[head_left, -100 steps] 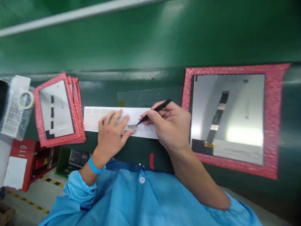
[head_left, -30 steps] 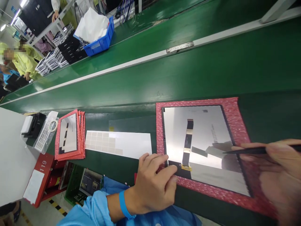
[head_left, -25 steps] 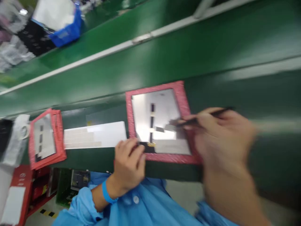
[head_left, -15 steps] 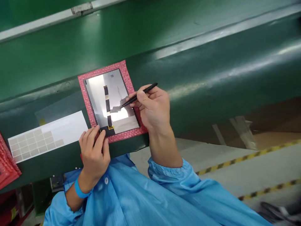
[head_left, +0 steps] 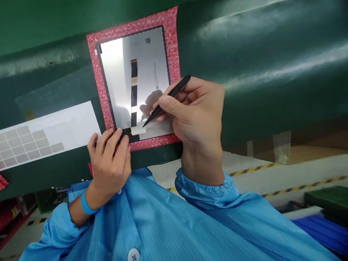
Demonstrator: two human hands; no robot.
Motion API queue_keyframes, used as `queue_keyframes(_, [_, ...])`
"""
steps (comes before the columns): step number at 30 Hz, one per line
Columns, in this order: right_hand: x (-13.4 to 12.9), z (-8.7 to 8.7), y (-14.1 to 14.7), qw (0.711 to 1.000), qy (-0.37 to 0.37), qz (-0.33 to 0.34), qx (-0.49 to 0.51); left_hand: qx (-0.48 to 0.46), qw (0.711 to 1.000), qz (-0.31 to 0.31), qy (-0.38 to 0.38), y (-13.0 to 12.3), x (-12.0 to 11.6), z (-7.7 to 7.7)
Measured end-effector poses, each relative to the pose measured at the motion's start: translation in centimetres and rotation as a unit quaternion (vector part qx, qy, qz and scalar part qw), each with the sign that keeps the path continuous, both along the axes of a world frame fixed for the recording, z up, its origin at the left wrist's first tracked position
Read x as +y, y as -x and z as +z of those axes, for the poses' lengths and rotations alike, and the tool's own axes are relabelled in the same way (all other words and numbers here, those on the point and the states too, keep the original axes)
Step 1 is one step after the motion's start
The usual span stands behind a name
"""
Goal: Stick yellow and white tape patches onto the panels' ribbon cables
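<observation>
Your display panel (head_left: 148, 72) lies flat on pink bubble wrap (head_left: 172, 43), which borders it on the counter (head_left: 244, 119). A dark flex cable (head_left: 134, 94) runs down its middle, with a pale strip (head_left: 139, 130) at the six o'clock end. Taking the panel as your dial, the white sheet (head_left: 67, 125) sits at eight, carrying grey squares (head_left: 38, 143) on the part farther from the panel. Lower down, a green crate (head_left: 42, 199) shows at seven, partly hidden under the counter's edge; a blue bin (head_left: 320, 230) is at four.

Your left hand (head_left: 110, 166) comes in from seven, back upward, fingers bent and a little apart, tips resting at the panel's seven o'clock corner. Your right hand (head_left: 199, 112) is at four, thumb and fingers pinched on the black pointed tool (head_left: 168, 98), which slants down between seven and eight. Its tip is at the pale strip; whether it touches, you can't quite tell from this view.
</observation>
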State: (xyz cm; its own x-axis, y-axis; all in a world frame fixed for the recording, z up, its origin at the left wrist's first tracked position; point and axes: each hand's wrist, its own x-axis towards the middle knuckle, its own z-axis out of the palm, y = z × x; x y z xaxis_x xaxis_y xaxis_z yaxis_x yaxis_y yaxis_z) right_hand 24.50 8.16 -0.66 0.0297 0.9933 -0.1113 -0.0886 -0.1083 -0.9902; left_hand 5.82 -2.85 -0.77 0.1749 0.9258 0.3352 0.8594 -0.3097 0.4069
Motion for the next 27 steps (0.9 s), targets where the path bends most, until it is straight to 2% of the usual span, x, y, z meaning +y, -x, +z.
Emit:
queue_keyframes(15, [-0.4,0.6,0.2,0.997,-0.001,-0.023,-0.075,-0.012,1.000,0.012,0.012,-1.1,0.1,0.2])
queue_keyframes(21, [-0.6,1.2,0.1,0.992,0.006,0.006,-0.127,-0.015,1.000,0.017,0.011,-1.3,0.0,0.1])
queue_keyframes(27, [-0.7,1.1,0.3,0.991,-0.005,-0.004,-0.136,-0.027,0.999,0.016,0.013,-1.3,0.0,0.1])
